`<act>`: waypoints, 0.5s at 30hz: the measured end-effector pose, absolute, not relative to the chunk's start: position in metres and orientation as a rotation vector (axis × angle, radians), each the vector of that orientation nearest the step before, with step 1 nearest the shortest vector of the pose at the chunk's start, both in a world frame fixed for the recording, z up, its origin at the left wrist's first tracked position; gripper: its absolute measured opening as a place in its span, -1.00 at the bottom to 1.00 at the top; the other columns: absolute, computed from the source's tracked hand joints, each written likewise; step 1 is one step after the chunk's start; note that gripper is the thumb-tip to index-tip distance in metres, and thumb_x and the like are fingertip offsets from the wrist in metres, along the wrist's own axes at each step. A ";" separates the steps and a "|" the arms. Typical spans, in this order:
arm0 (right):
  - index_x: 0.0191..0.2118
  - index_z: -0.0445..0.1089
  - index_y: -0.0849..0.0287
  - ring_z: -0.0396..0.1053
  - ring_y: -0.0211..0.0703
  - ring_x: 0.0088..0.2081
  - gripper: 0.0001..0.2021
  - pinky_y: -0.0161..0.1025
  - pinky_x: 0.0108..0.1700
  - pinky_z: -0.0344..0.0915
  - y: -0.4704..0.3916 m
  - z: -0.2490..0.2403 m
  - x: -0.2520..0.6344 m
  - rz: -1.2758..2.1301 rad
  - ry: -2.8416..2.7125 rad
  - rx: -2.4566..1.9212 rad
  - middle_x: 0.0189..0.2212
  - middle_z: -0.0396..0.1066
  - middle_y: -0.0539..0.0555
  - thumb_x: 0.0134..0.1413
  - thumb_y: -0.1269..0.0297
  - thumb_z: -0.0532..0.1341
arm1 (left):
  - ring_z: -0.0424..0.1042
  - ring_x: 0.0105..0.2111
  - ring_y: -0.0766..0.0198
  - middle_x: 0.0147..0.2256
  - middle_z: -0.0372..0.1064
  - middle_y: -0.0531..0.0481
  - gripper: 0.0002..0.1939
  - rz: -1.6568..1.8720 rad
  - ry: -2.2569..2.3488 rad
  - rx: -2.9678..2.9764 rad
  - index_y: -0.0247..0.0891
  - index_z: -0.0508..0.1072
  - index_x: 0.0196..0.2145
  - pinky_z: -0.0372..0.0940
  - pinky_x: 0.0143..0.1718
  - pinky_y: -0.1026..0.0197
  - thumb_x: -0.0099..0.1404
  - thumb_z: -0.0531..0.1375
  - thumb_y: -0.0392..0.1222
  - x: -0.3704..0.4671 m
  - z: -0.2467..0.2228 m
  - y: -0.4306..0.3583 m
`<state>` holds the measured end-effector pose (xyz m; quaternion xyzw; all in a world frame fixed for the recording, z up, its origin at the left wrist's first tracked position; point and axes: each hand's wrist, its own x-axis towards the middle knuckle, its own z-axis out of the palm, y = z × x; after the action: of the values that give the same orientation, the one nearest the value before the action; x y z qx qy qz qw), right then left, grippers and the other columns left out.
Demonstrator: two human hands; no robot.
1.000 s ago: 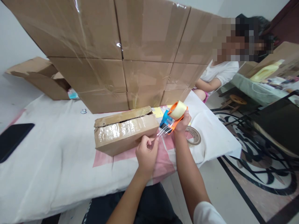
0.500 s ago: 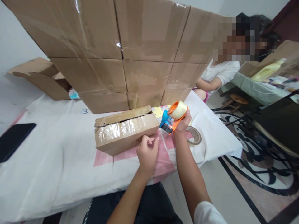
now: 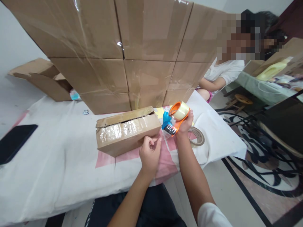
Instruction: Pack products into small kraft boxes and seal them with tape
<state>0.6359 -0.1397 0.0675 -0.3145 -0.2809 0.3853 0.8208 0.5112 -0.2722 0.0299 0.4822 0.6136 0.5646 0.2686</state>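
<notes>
My right hand (image 3: 186,123) is closed around the orange and blue tape dispenser (image 3: 174,121), which carries a roll of clear tape (image 3: 181,110). Clear film shows at the dispenser's lower end. My left hand (image 3: 150,153) is closed in a pinch beside the right end of a brown cardboard box (image 3: 130,135); what it pinches is too small to make out. The box lies on the cloth, with shiny tape along its upper face and a dark gap beside the raised strip at its back. Partly behind my right wrist lies a brown tape roll (image 3: 199,137).
Large taped cartons (image 3: 146,75) stand behind the box. An open carton (image 3: 47,80) is at the back left, and a black phone-like slab (image 3: 16,142) at the left edge. A person (image 3: 223,75) sits at the back right near a wooden stool (image 3: 240,100).
The tape dispenser in my right hand has tilted and shifted very slightly. My left hand keeps its pinch in nearly the same place.
</notes>
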 end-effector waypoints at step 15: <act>-0.34 0.43 0.20 0.51 -0.12 -0.40 -0.54 -0.17 -0.27 0.49 -0.147 0.078 0.629 1.000 -0.604 -0.633 -0.48 0.47 0.04 0.10 -0.17 0.14 | 0.42 -0.43 0.28 -0.49 0.38 0.10 -0.61 1.524 1.628 1.276 -0.13 0.06 -0.47 0.25 -0.36 0.29 0.28 0.24 -0.02 0.513 0.028 -0.273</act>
<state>0.6290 -0.1474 0.0782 -0.2937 -0.2803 0.4641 0.7873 0.5127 -0.2728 0.0284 0.4763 0.6079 0.5691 0.2824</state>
